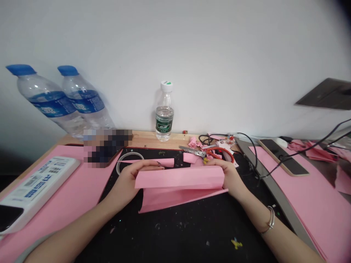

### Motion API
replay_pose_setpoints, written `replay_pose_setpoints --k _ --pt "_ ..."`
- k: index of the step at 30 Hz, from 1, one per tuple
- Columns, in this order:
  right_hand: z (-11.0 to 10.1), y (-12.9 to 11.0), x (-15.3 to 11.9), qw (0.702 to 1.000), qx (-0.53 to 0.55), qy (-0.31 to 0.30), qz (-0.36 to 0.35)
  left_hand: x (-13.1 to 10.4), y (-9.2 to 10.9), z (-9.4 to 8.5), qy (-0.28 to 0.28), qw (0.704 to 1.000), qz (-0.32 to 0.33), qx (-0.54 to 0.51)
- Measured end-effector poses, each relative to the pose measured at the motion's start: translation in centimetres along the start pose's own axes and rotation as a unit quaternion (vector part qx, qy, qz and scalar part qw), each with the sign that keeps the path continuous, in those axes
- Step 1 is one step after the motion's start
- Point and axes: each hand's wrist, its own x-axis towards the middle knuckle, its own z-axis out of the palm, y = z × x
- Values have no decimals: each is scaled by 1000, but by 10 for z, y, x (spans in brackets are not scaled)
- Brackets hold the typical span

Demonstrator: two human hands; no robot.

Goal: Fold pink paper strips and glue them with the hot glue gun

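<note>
A pink paper sheet [179, 178], bent over along its length with a loose lower flap, is held above the black mat [164, 233]. My left hand [134, 179] is closed on its left end, fingers behind the paper. At its right end my right hand [226, 175] grips the sheet, with the fingertips partly hidden by it. Just behind the paper lie scissors [222, 150] with orange handles, a narrow pink strip [164, 162] and a white ring [120, 160].
Two large bottles [49, 104] lean at the back left; a small bottle [164, 120] stands by the wall. Pink sheets [82, 179] and a white box [41, 190] lie left. On the right are a phone [285, 157], black cables [255, 149] and more pink sheets [304, 204].
</note>
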Motion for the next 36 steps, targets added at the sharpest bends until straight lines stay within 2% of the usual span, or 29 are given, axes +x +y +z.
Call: replay_pose_setpoints --k 2,5,8,11,14,16,21,25,27,32,34,36 --pt "0 4 -1 1000 7 16 -1 -1 1 -1 -43 999 2 -26" --pt "0 10 -2 1000 11 25 0 -2 1 -1 -111 991 -31 -66" --pt "2 11 -3 998 51 22 9 -3 -1 -2 -143 983 -66 -92" --pt "5 9 -3 991 128 27 -4 -2 -5 -2 -120 985 -80 -97" --pt "6 5 -2 988 152 19 -33 -1 -9 -3 -80 991 -60 -85" --pt "4 2 -3 989 147 -10 -27 0 -11 -4 -62 994 -54 -79" --pt "-3 -3 -6 987 78 -123 63 0 -12 -5 -46 992 -80 -84" --pt "-4 -4 -6 977 84 -185 62 0 -12 -6 -40 991 -96 -81" --pt "-3 -4 -5 979 106 -168 55 1 -11 -7 -27 993 -85 -78" --pt "4 -5 -4 971 231 -58 2 1 -10 -9 21 997 -43 -61" --pt "4 -4 -5 972 233 -36 -19 1 -11 -9 26 997 -42 -54" --pt "4 -3 -6 981 189 -30 -28 0 -12 -9 27 998 -44 -46"
